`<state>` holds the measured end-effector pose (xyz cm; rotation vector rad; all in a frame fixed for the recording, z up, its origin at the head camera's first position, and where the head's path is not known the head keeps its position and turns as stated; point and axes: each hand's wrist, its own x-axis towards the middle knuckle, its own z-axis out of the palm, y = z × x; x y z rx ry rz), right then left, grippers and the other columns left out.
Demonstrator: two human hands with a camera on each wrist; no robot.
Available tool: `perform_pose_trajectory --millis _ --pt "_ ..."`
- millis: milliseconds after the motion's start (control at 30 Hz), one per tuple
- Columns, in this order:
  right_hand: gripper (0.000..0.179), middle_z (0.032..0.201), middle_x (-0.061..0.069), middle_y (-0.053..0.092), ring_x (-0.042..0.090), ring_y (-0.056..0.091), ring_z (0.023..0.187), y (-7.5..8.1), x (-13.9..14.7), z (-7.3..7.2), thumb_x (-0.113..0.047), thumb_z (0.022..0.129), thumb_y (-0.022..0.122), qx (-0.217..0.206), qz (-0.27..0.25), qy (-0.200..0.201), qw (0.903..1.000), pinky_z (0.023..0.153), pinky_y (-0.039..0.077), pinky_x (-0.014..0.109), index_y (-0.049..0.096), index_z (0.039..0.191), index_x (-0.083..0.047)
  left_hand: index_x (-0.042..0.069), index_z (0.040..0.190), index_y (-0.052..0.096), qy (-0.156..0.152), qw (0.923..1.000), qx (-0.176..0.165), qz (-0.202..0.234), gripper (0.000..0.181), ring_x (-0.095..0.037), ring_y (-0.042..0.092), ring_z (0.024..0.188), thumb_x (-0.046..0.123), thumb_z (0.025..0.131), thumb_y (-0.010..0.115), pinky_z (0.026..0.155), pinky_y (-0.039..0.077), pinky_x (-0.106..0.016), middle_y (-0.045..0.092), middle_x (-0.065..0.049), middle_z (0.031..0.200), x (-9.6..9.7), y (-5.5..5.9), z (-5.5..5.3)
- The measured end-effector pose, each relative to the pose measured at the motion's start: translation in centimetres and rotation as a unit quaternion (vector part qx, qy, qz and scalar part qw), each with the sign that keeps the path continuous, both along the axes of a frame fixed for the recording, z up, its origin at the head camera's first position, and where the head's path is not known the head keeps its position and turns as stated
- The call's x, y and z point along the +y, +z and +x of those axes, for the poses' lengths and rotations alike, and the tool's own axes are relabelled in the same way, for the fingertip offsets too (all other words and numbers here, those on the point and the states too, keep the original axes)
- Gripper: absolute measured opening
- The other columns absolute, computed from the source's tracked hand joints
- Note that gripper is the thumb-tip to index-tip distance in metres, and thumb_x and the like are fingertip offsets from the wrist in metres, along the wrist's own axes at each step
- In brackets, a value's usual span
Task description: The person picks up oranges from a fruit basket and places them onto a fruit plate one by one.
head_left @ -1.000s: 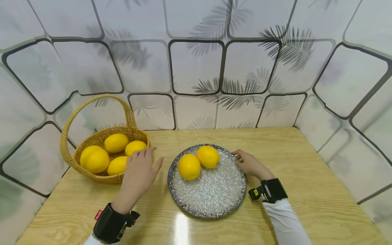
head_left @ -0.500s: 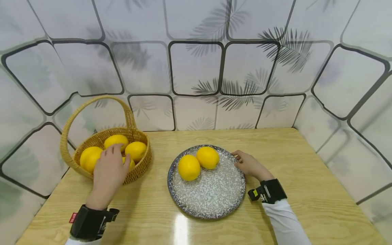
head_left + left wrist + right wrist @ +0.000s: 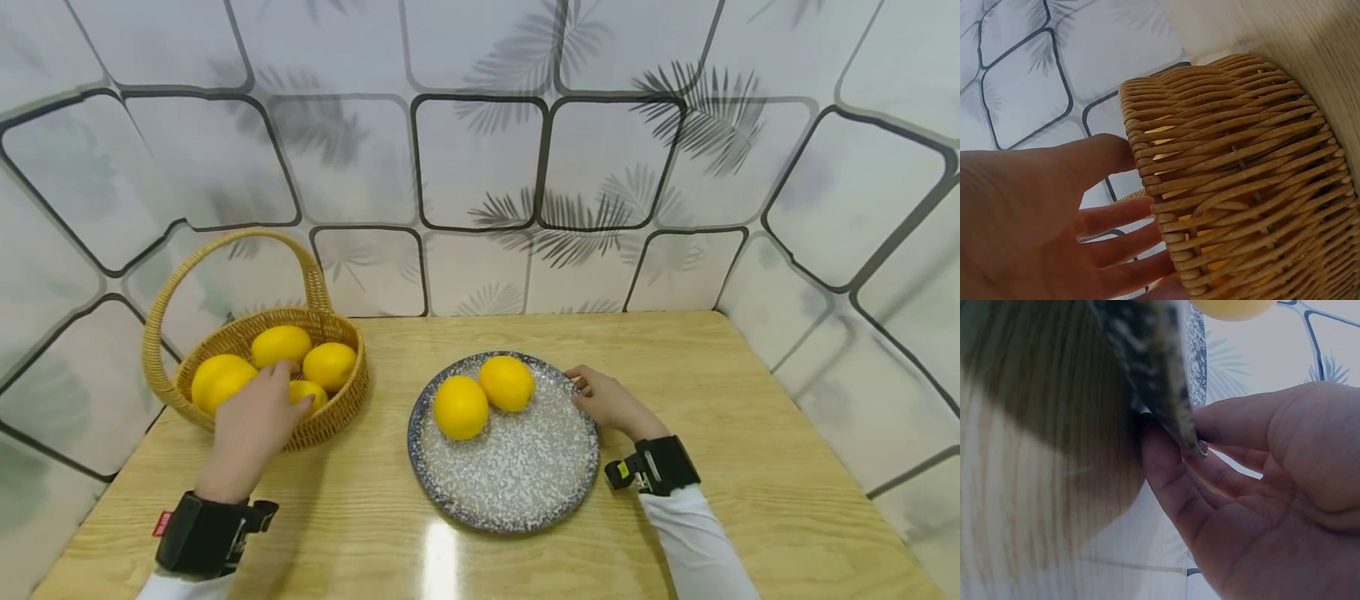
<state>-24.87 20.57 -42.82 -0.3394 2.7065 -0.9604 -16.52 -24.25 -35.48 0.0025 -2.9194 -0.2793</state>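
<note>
My left hand [image 3: 255, 417] reaches over the front rim of a wicker basket [image 3: 341, 408]. Its thumb and spread fingers reach around the front lemon [image 3: 309, 393], partly covered by the hand. In the left wrist view the fingertips pass behind the basket's woven wall [image 3: 1241, 162], which hides their ends. At the right, my right hand [image 3: 611, 404] pinches the rim of a round speckled grey plate [image 3: 517, 475], thumb above and fingers beneath, as the right wrist view shows. Two lemons, one nearer [image 3: 461, 407] and one behind it [image 3: 507, 383], lie on the plate's far left part.
More lemons sit in the basket: one at the back [image 3: 281, 346], one at the right [image 3: 330, 367] and some at the left [image 3: 219, 382]. The basket's tall handle [image 3: 161, 317] arches over them. A patterned wall covering [image 3: 480, 167] encloses the wooden table [image 3: 750, 467].
My left hand has moved left from the basket's right rim and down among the lemons, its fingers now around the front one. The right hand stays at the plate's rim.
</note>
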Motion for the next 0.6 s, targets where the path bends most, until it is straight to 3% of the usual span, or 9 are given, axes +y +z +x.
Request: perform_pose_trajectory --millis 167,367,600 --pt "0.045 0.131 0.033 0.054 0.042 0.054 0.114 0.2 0.0 -0.1 -0.009 0.098 0.049 -0.004 -0.002 0.001 1.0 0.093 0.05 0.056 0.043 0.141 0.0 -0.01 0.12 0.055 -0.015 0.9997 -0.016 -0.006 0.053 -0.04 0.063 0.07 0.031 0.088 0.064 0.048 0.051 -0.05 0.066 -0.033 0.098 -0.2 -0.5 -0.6" --pt "0.044 0.131 0.033 0.054 0.042 0.054 0.114 0.3 0.0 -0.2 -0.008 0.098 0.049 0.002 -0.001 0.003 1.0 0.093 0.051 0.056 0.044 0.141 0.001 -0.02 0.115 0.051 -0.05 0.9978 -0.041 0.016 0.054 -0.05 0.06 0.084 0.025 0.089 0.064 0.068 0.053 -0.062 0.062 -0.039 0.093 -0.7 -1.2 -1.8" --pt "0.044 0.131 0.033 0.053 0.042 0.054 0.114 0.4 0.1 -0.1 -0.007 0.098 0.049 -0.007 -0.002 0.004 1.0 0.092 0.051 0.056 0.043 0.141 0.001 -0.021 0.099 0.049 -0.041 0.9967 -0.069 0.016 0.054 -0.05 0.058 0.077 0.03 0.087 0.063 0.065 0.052 -0.062 0.057 -0.041 0.084 -0.6 -0.9 -2.0"
